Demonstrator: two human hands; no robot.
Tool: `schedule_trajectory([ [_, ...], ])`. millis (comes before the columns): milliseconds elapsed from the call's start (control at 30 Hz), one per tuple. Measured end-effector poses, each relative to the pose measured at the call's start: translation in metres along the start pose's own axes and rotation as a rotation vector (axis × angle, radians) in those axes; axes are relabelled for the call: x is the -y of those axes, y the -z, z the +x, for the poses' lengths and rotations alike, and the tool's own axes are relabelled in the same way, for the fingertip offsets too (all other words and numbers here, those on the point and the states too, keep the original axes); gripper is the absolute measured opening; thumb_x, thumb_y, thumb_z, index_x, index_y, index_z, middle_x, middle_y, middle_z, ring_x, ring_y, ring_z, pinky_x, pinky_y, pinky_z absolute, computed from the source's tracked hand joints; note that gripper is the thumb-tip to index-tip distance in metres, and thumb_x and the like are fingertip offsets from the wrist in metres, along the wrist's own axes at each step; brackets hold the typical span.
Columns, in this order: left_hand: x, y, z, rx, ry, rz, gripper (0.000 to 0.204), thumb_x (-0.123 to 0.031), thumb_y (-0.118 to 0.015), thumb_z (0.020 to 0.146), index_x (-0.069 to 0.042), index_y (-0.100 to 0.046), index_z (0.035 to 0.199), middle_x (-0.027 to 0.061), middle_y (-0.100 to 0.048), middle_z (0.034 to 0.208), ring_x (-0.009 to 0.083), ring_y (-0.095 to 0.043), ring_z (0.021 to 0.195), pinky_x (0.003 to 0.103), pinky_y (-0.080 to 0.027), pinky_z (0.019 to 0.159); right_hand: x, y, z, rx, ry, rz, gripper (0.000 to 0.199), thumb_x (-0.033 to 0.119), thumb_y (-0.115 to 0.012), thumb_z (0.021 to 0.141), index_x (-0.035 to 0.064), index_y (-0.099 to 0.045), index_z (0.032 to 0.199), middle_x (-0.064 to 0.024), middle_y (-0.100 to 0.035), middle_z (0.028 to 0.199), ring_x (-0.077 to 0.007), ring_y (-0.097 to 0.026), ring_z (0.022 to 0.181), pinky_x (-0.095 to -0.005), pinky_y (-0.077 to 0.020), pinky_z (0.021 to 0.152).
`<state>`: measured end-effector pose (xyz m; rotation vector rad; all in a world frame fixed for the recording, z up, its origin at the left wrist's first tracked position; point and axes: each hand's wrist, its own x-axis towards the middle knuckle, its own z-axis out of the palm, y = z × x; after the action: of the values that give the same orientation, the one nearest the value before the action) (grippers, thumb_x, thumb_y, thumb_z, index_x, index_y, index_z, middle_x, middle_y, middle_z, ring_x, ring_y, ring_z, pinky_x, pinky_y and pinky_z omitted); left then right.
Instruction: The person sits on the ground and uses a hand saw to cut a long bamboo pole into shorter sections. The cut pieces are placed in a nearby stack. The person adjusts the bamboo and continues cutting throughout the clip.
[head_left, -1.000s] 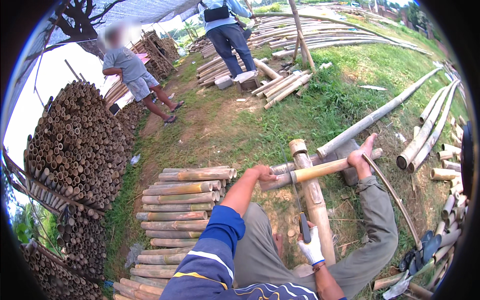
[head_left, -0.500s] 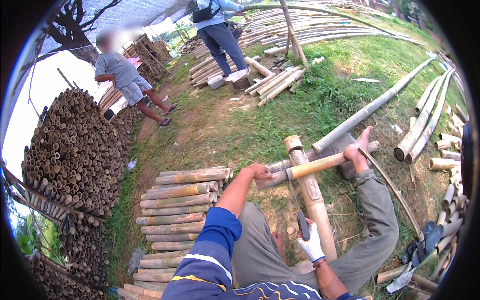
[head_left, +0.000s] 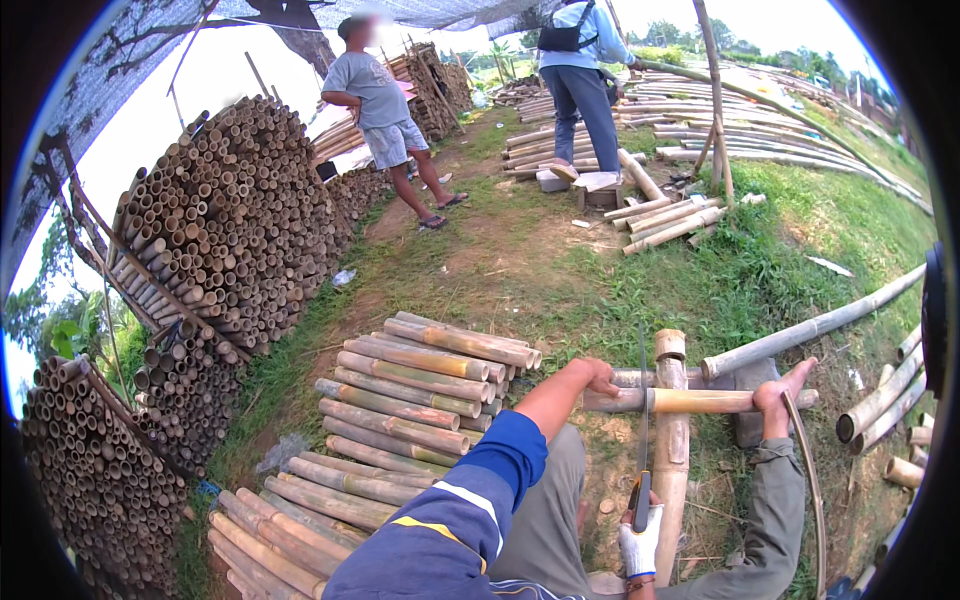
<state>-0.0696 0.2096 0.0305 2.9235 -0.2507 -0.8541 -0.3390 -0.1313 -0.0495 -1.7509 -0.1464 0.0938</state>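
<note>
Grassy yard: left hand [head_left: 597,377] fingers grip bamboo piece [head_left: 700,401]; gloved right hand [head_left: 640,540] grips saw [head_left: 641,430].

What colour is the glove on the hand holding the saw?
White, on the right hand; the head view shows it best.

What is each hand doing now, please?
Left hand: closed on the bamboo piece lying across the post.
Right hand, gloved: closed on the knife handle, blade up.

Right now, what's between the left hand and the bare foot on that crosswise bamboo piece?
Head view: between the left hand and the foot runs the crosswise bamboo piece itself, crossed by an upright bamboo post and the saw blade in the gloved right hand.
</note>
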Motion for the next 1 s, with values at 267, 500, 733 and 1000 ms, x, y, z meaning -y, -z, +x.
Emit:
schedule_trajectory([
  [267, -0.018, 0.009, -0.001, -0.021, -0.047, 0.017, 0.08, -0.082, -0.06, 0.09, -0.015, -0.077, 0.13, 0.0163, -0.076, 0.127, 0.0378, -0.069, 0.122, 0.049, -0.054, 0.104, -0.011, 0.007, 0.001, -0.024, -0.008, 0.024, 0.058, -0.005, -0.062, 0.089, -0.0007, -0.05, 0.146, -0.0162, -0.061, 0.135, -0.0279, -0.062, 0.122, -0.0383, -0.0497, 0.107],
  [500, -0.016, 0.015, -0.006, 0.02, -0.023, 0.037, 0.084, -0.083, -0.06, 0.089, -0.013, -0.075, 0.132, 0.0182, -0.075, 0.128, 0.0383, -0.069, 0.122, 0.049, -0.053, 0.105, 0.0, 0.002, -0.001, -0.032, 0.007, -0.012, 0.059, -0.005, -0.062, 0.089, -0.0004, -0.05, 0.146, -0.0161, -0.061, 0.135, -0.0277, -0.062, 0.121, -0.0376, -0.0495, 0.106],
  [733, 0.013, -0.002, -0.014, 0.022, 0.029, 0.073, 0.082, -0.084, -0.06, 0.089, -0.015, -0.076, 0.131, 0.0189, -0.075, 0.126, 0.038, -0.068, 0.123, 0.048, -0.053, 0.105, 0.026, -0.004, -0.005, 0.047, 0.041, 0.0, 0.057, -0.003, -0.063, 0.089, 0.0023, -0.049, 0.144, -0.0117, -0.059, 0.127, -0.0226, -0.06, 0.114, -0.0348, -0.0499, 0.101],
  [1000, -0.006, 0.009, -0.003, 0.007, -0.039, -0.011, 0.084, -0.086, -0.059, 0.087, -0.016, -0.076, 0.131, 0.0204, -0.075, 0.128, 0.0381, -0.068, 0.124, 0.047, -0.053, 0.106, 0.0, 0.002, -0.001, -0.04, 0.097, -0.004, 0.06, -0.003, -0.064, 0.087, 0.0035, -0.048, 0.145, -0.0089, -0.059, 0.116, -0.0172, -0.061, 0.097, -0.0307, -0.0531, 0.089],
])
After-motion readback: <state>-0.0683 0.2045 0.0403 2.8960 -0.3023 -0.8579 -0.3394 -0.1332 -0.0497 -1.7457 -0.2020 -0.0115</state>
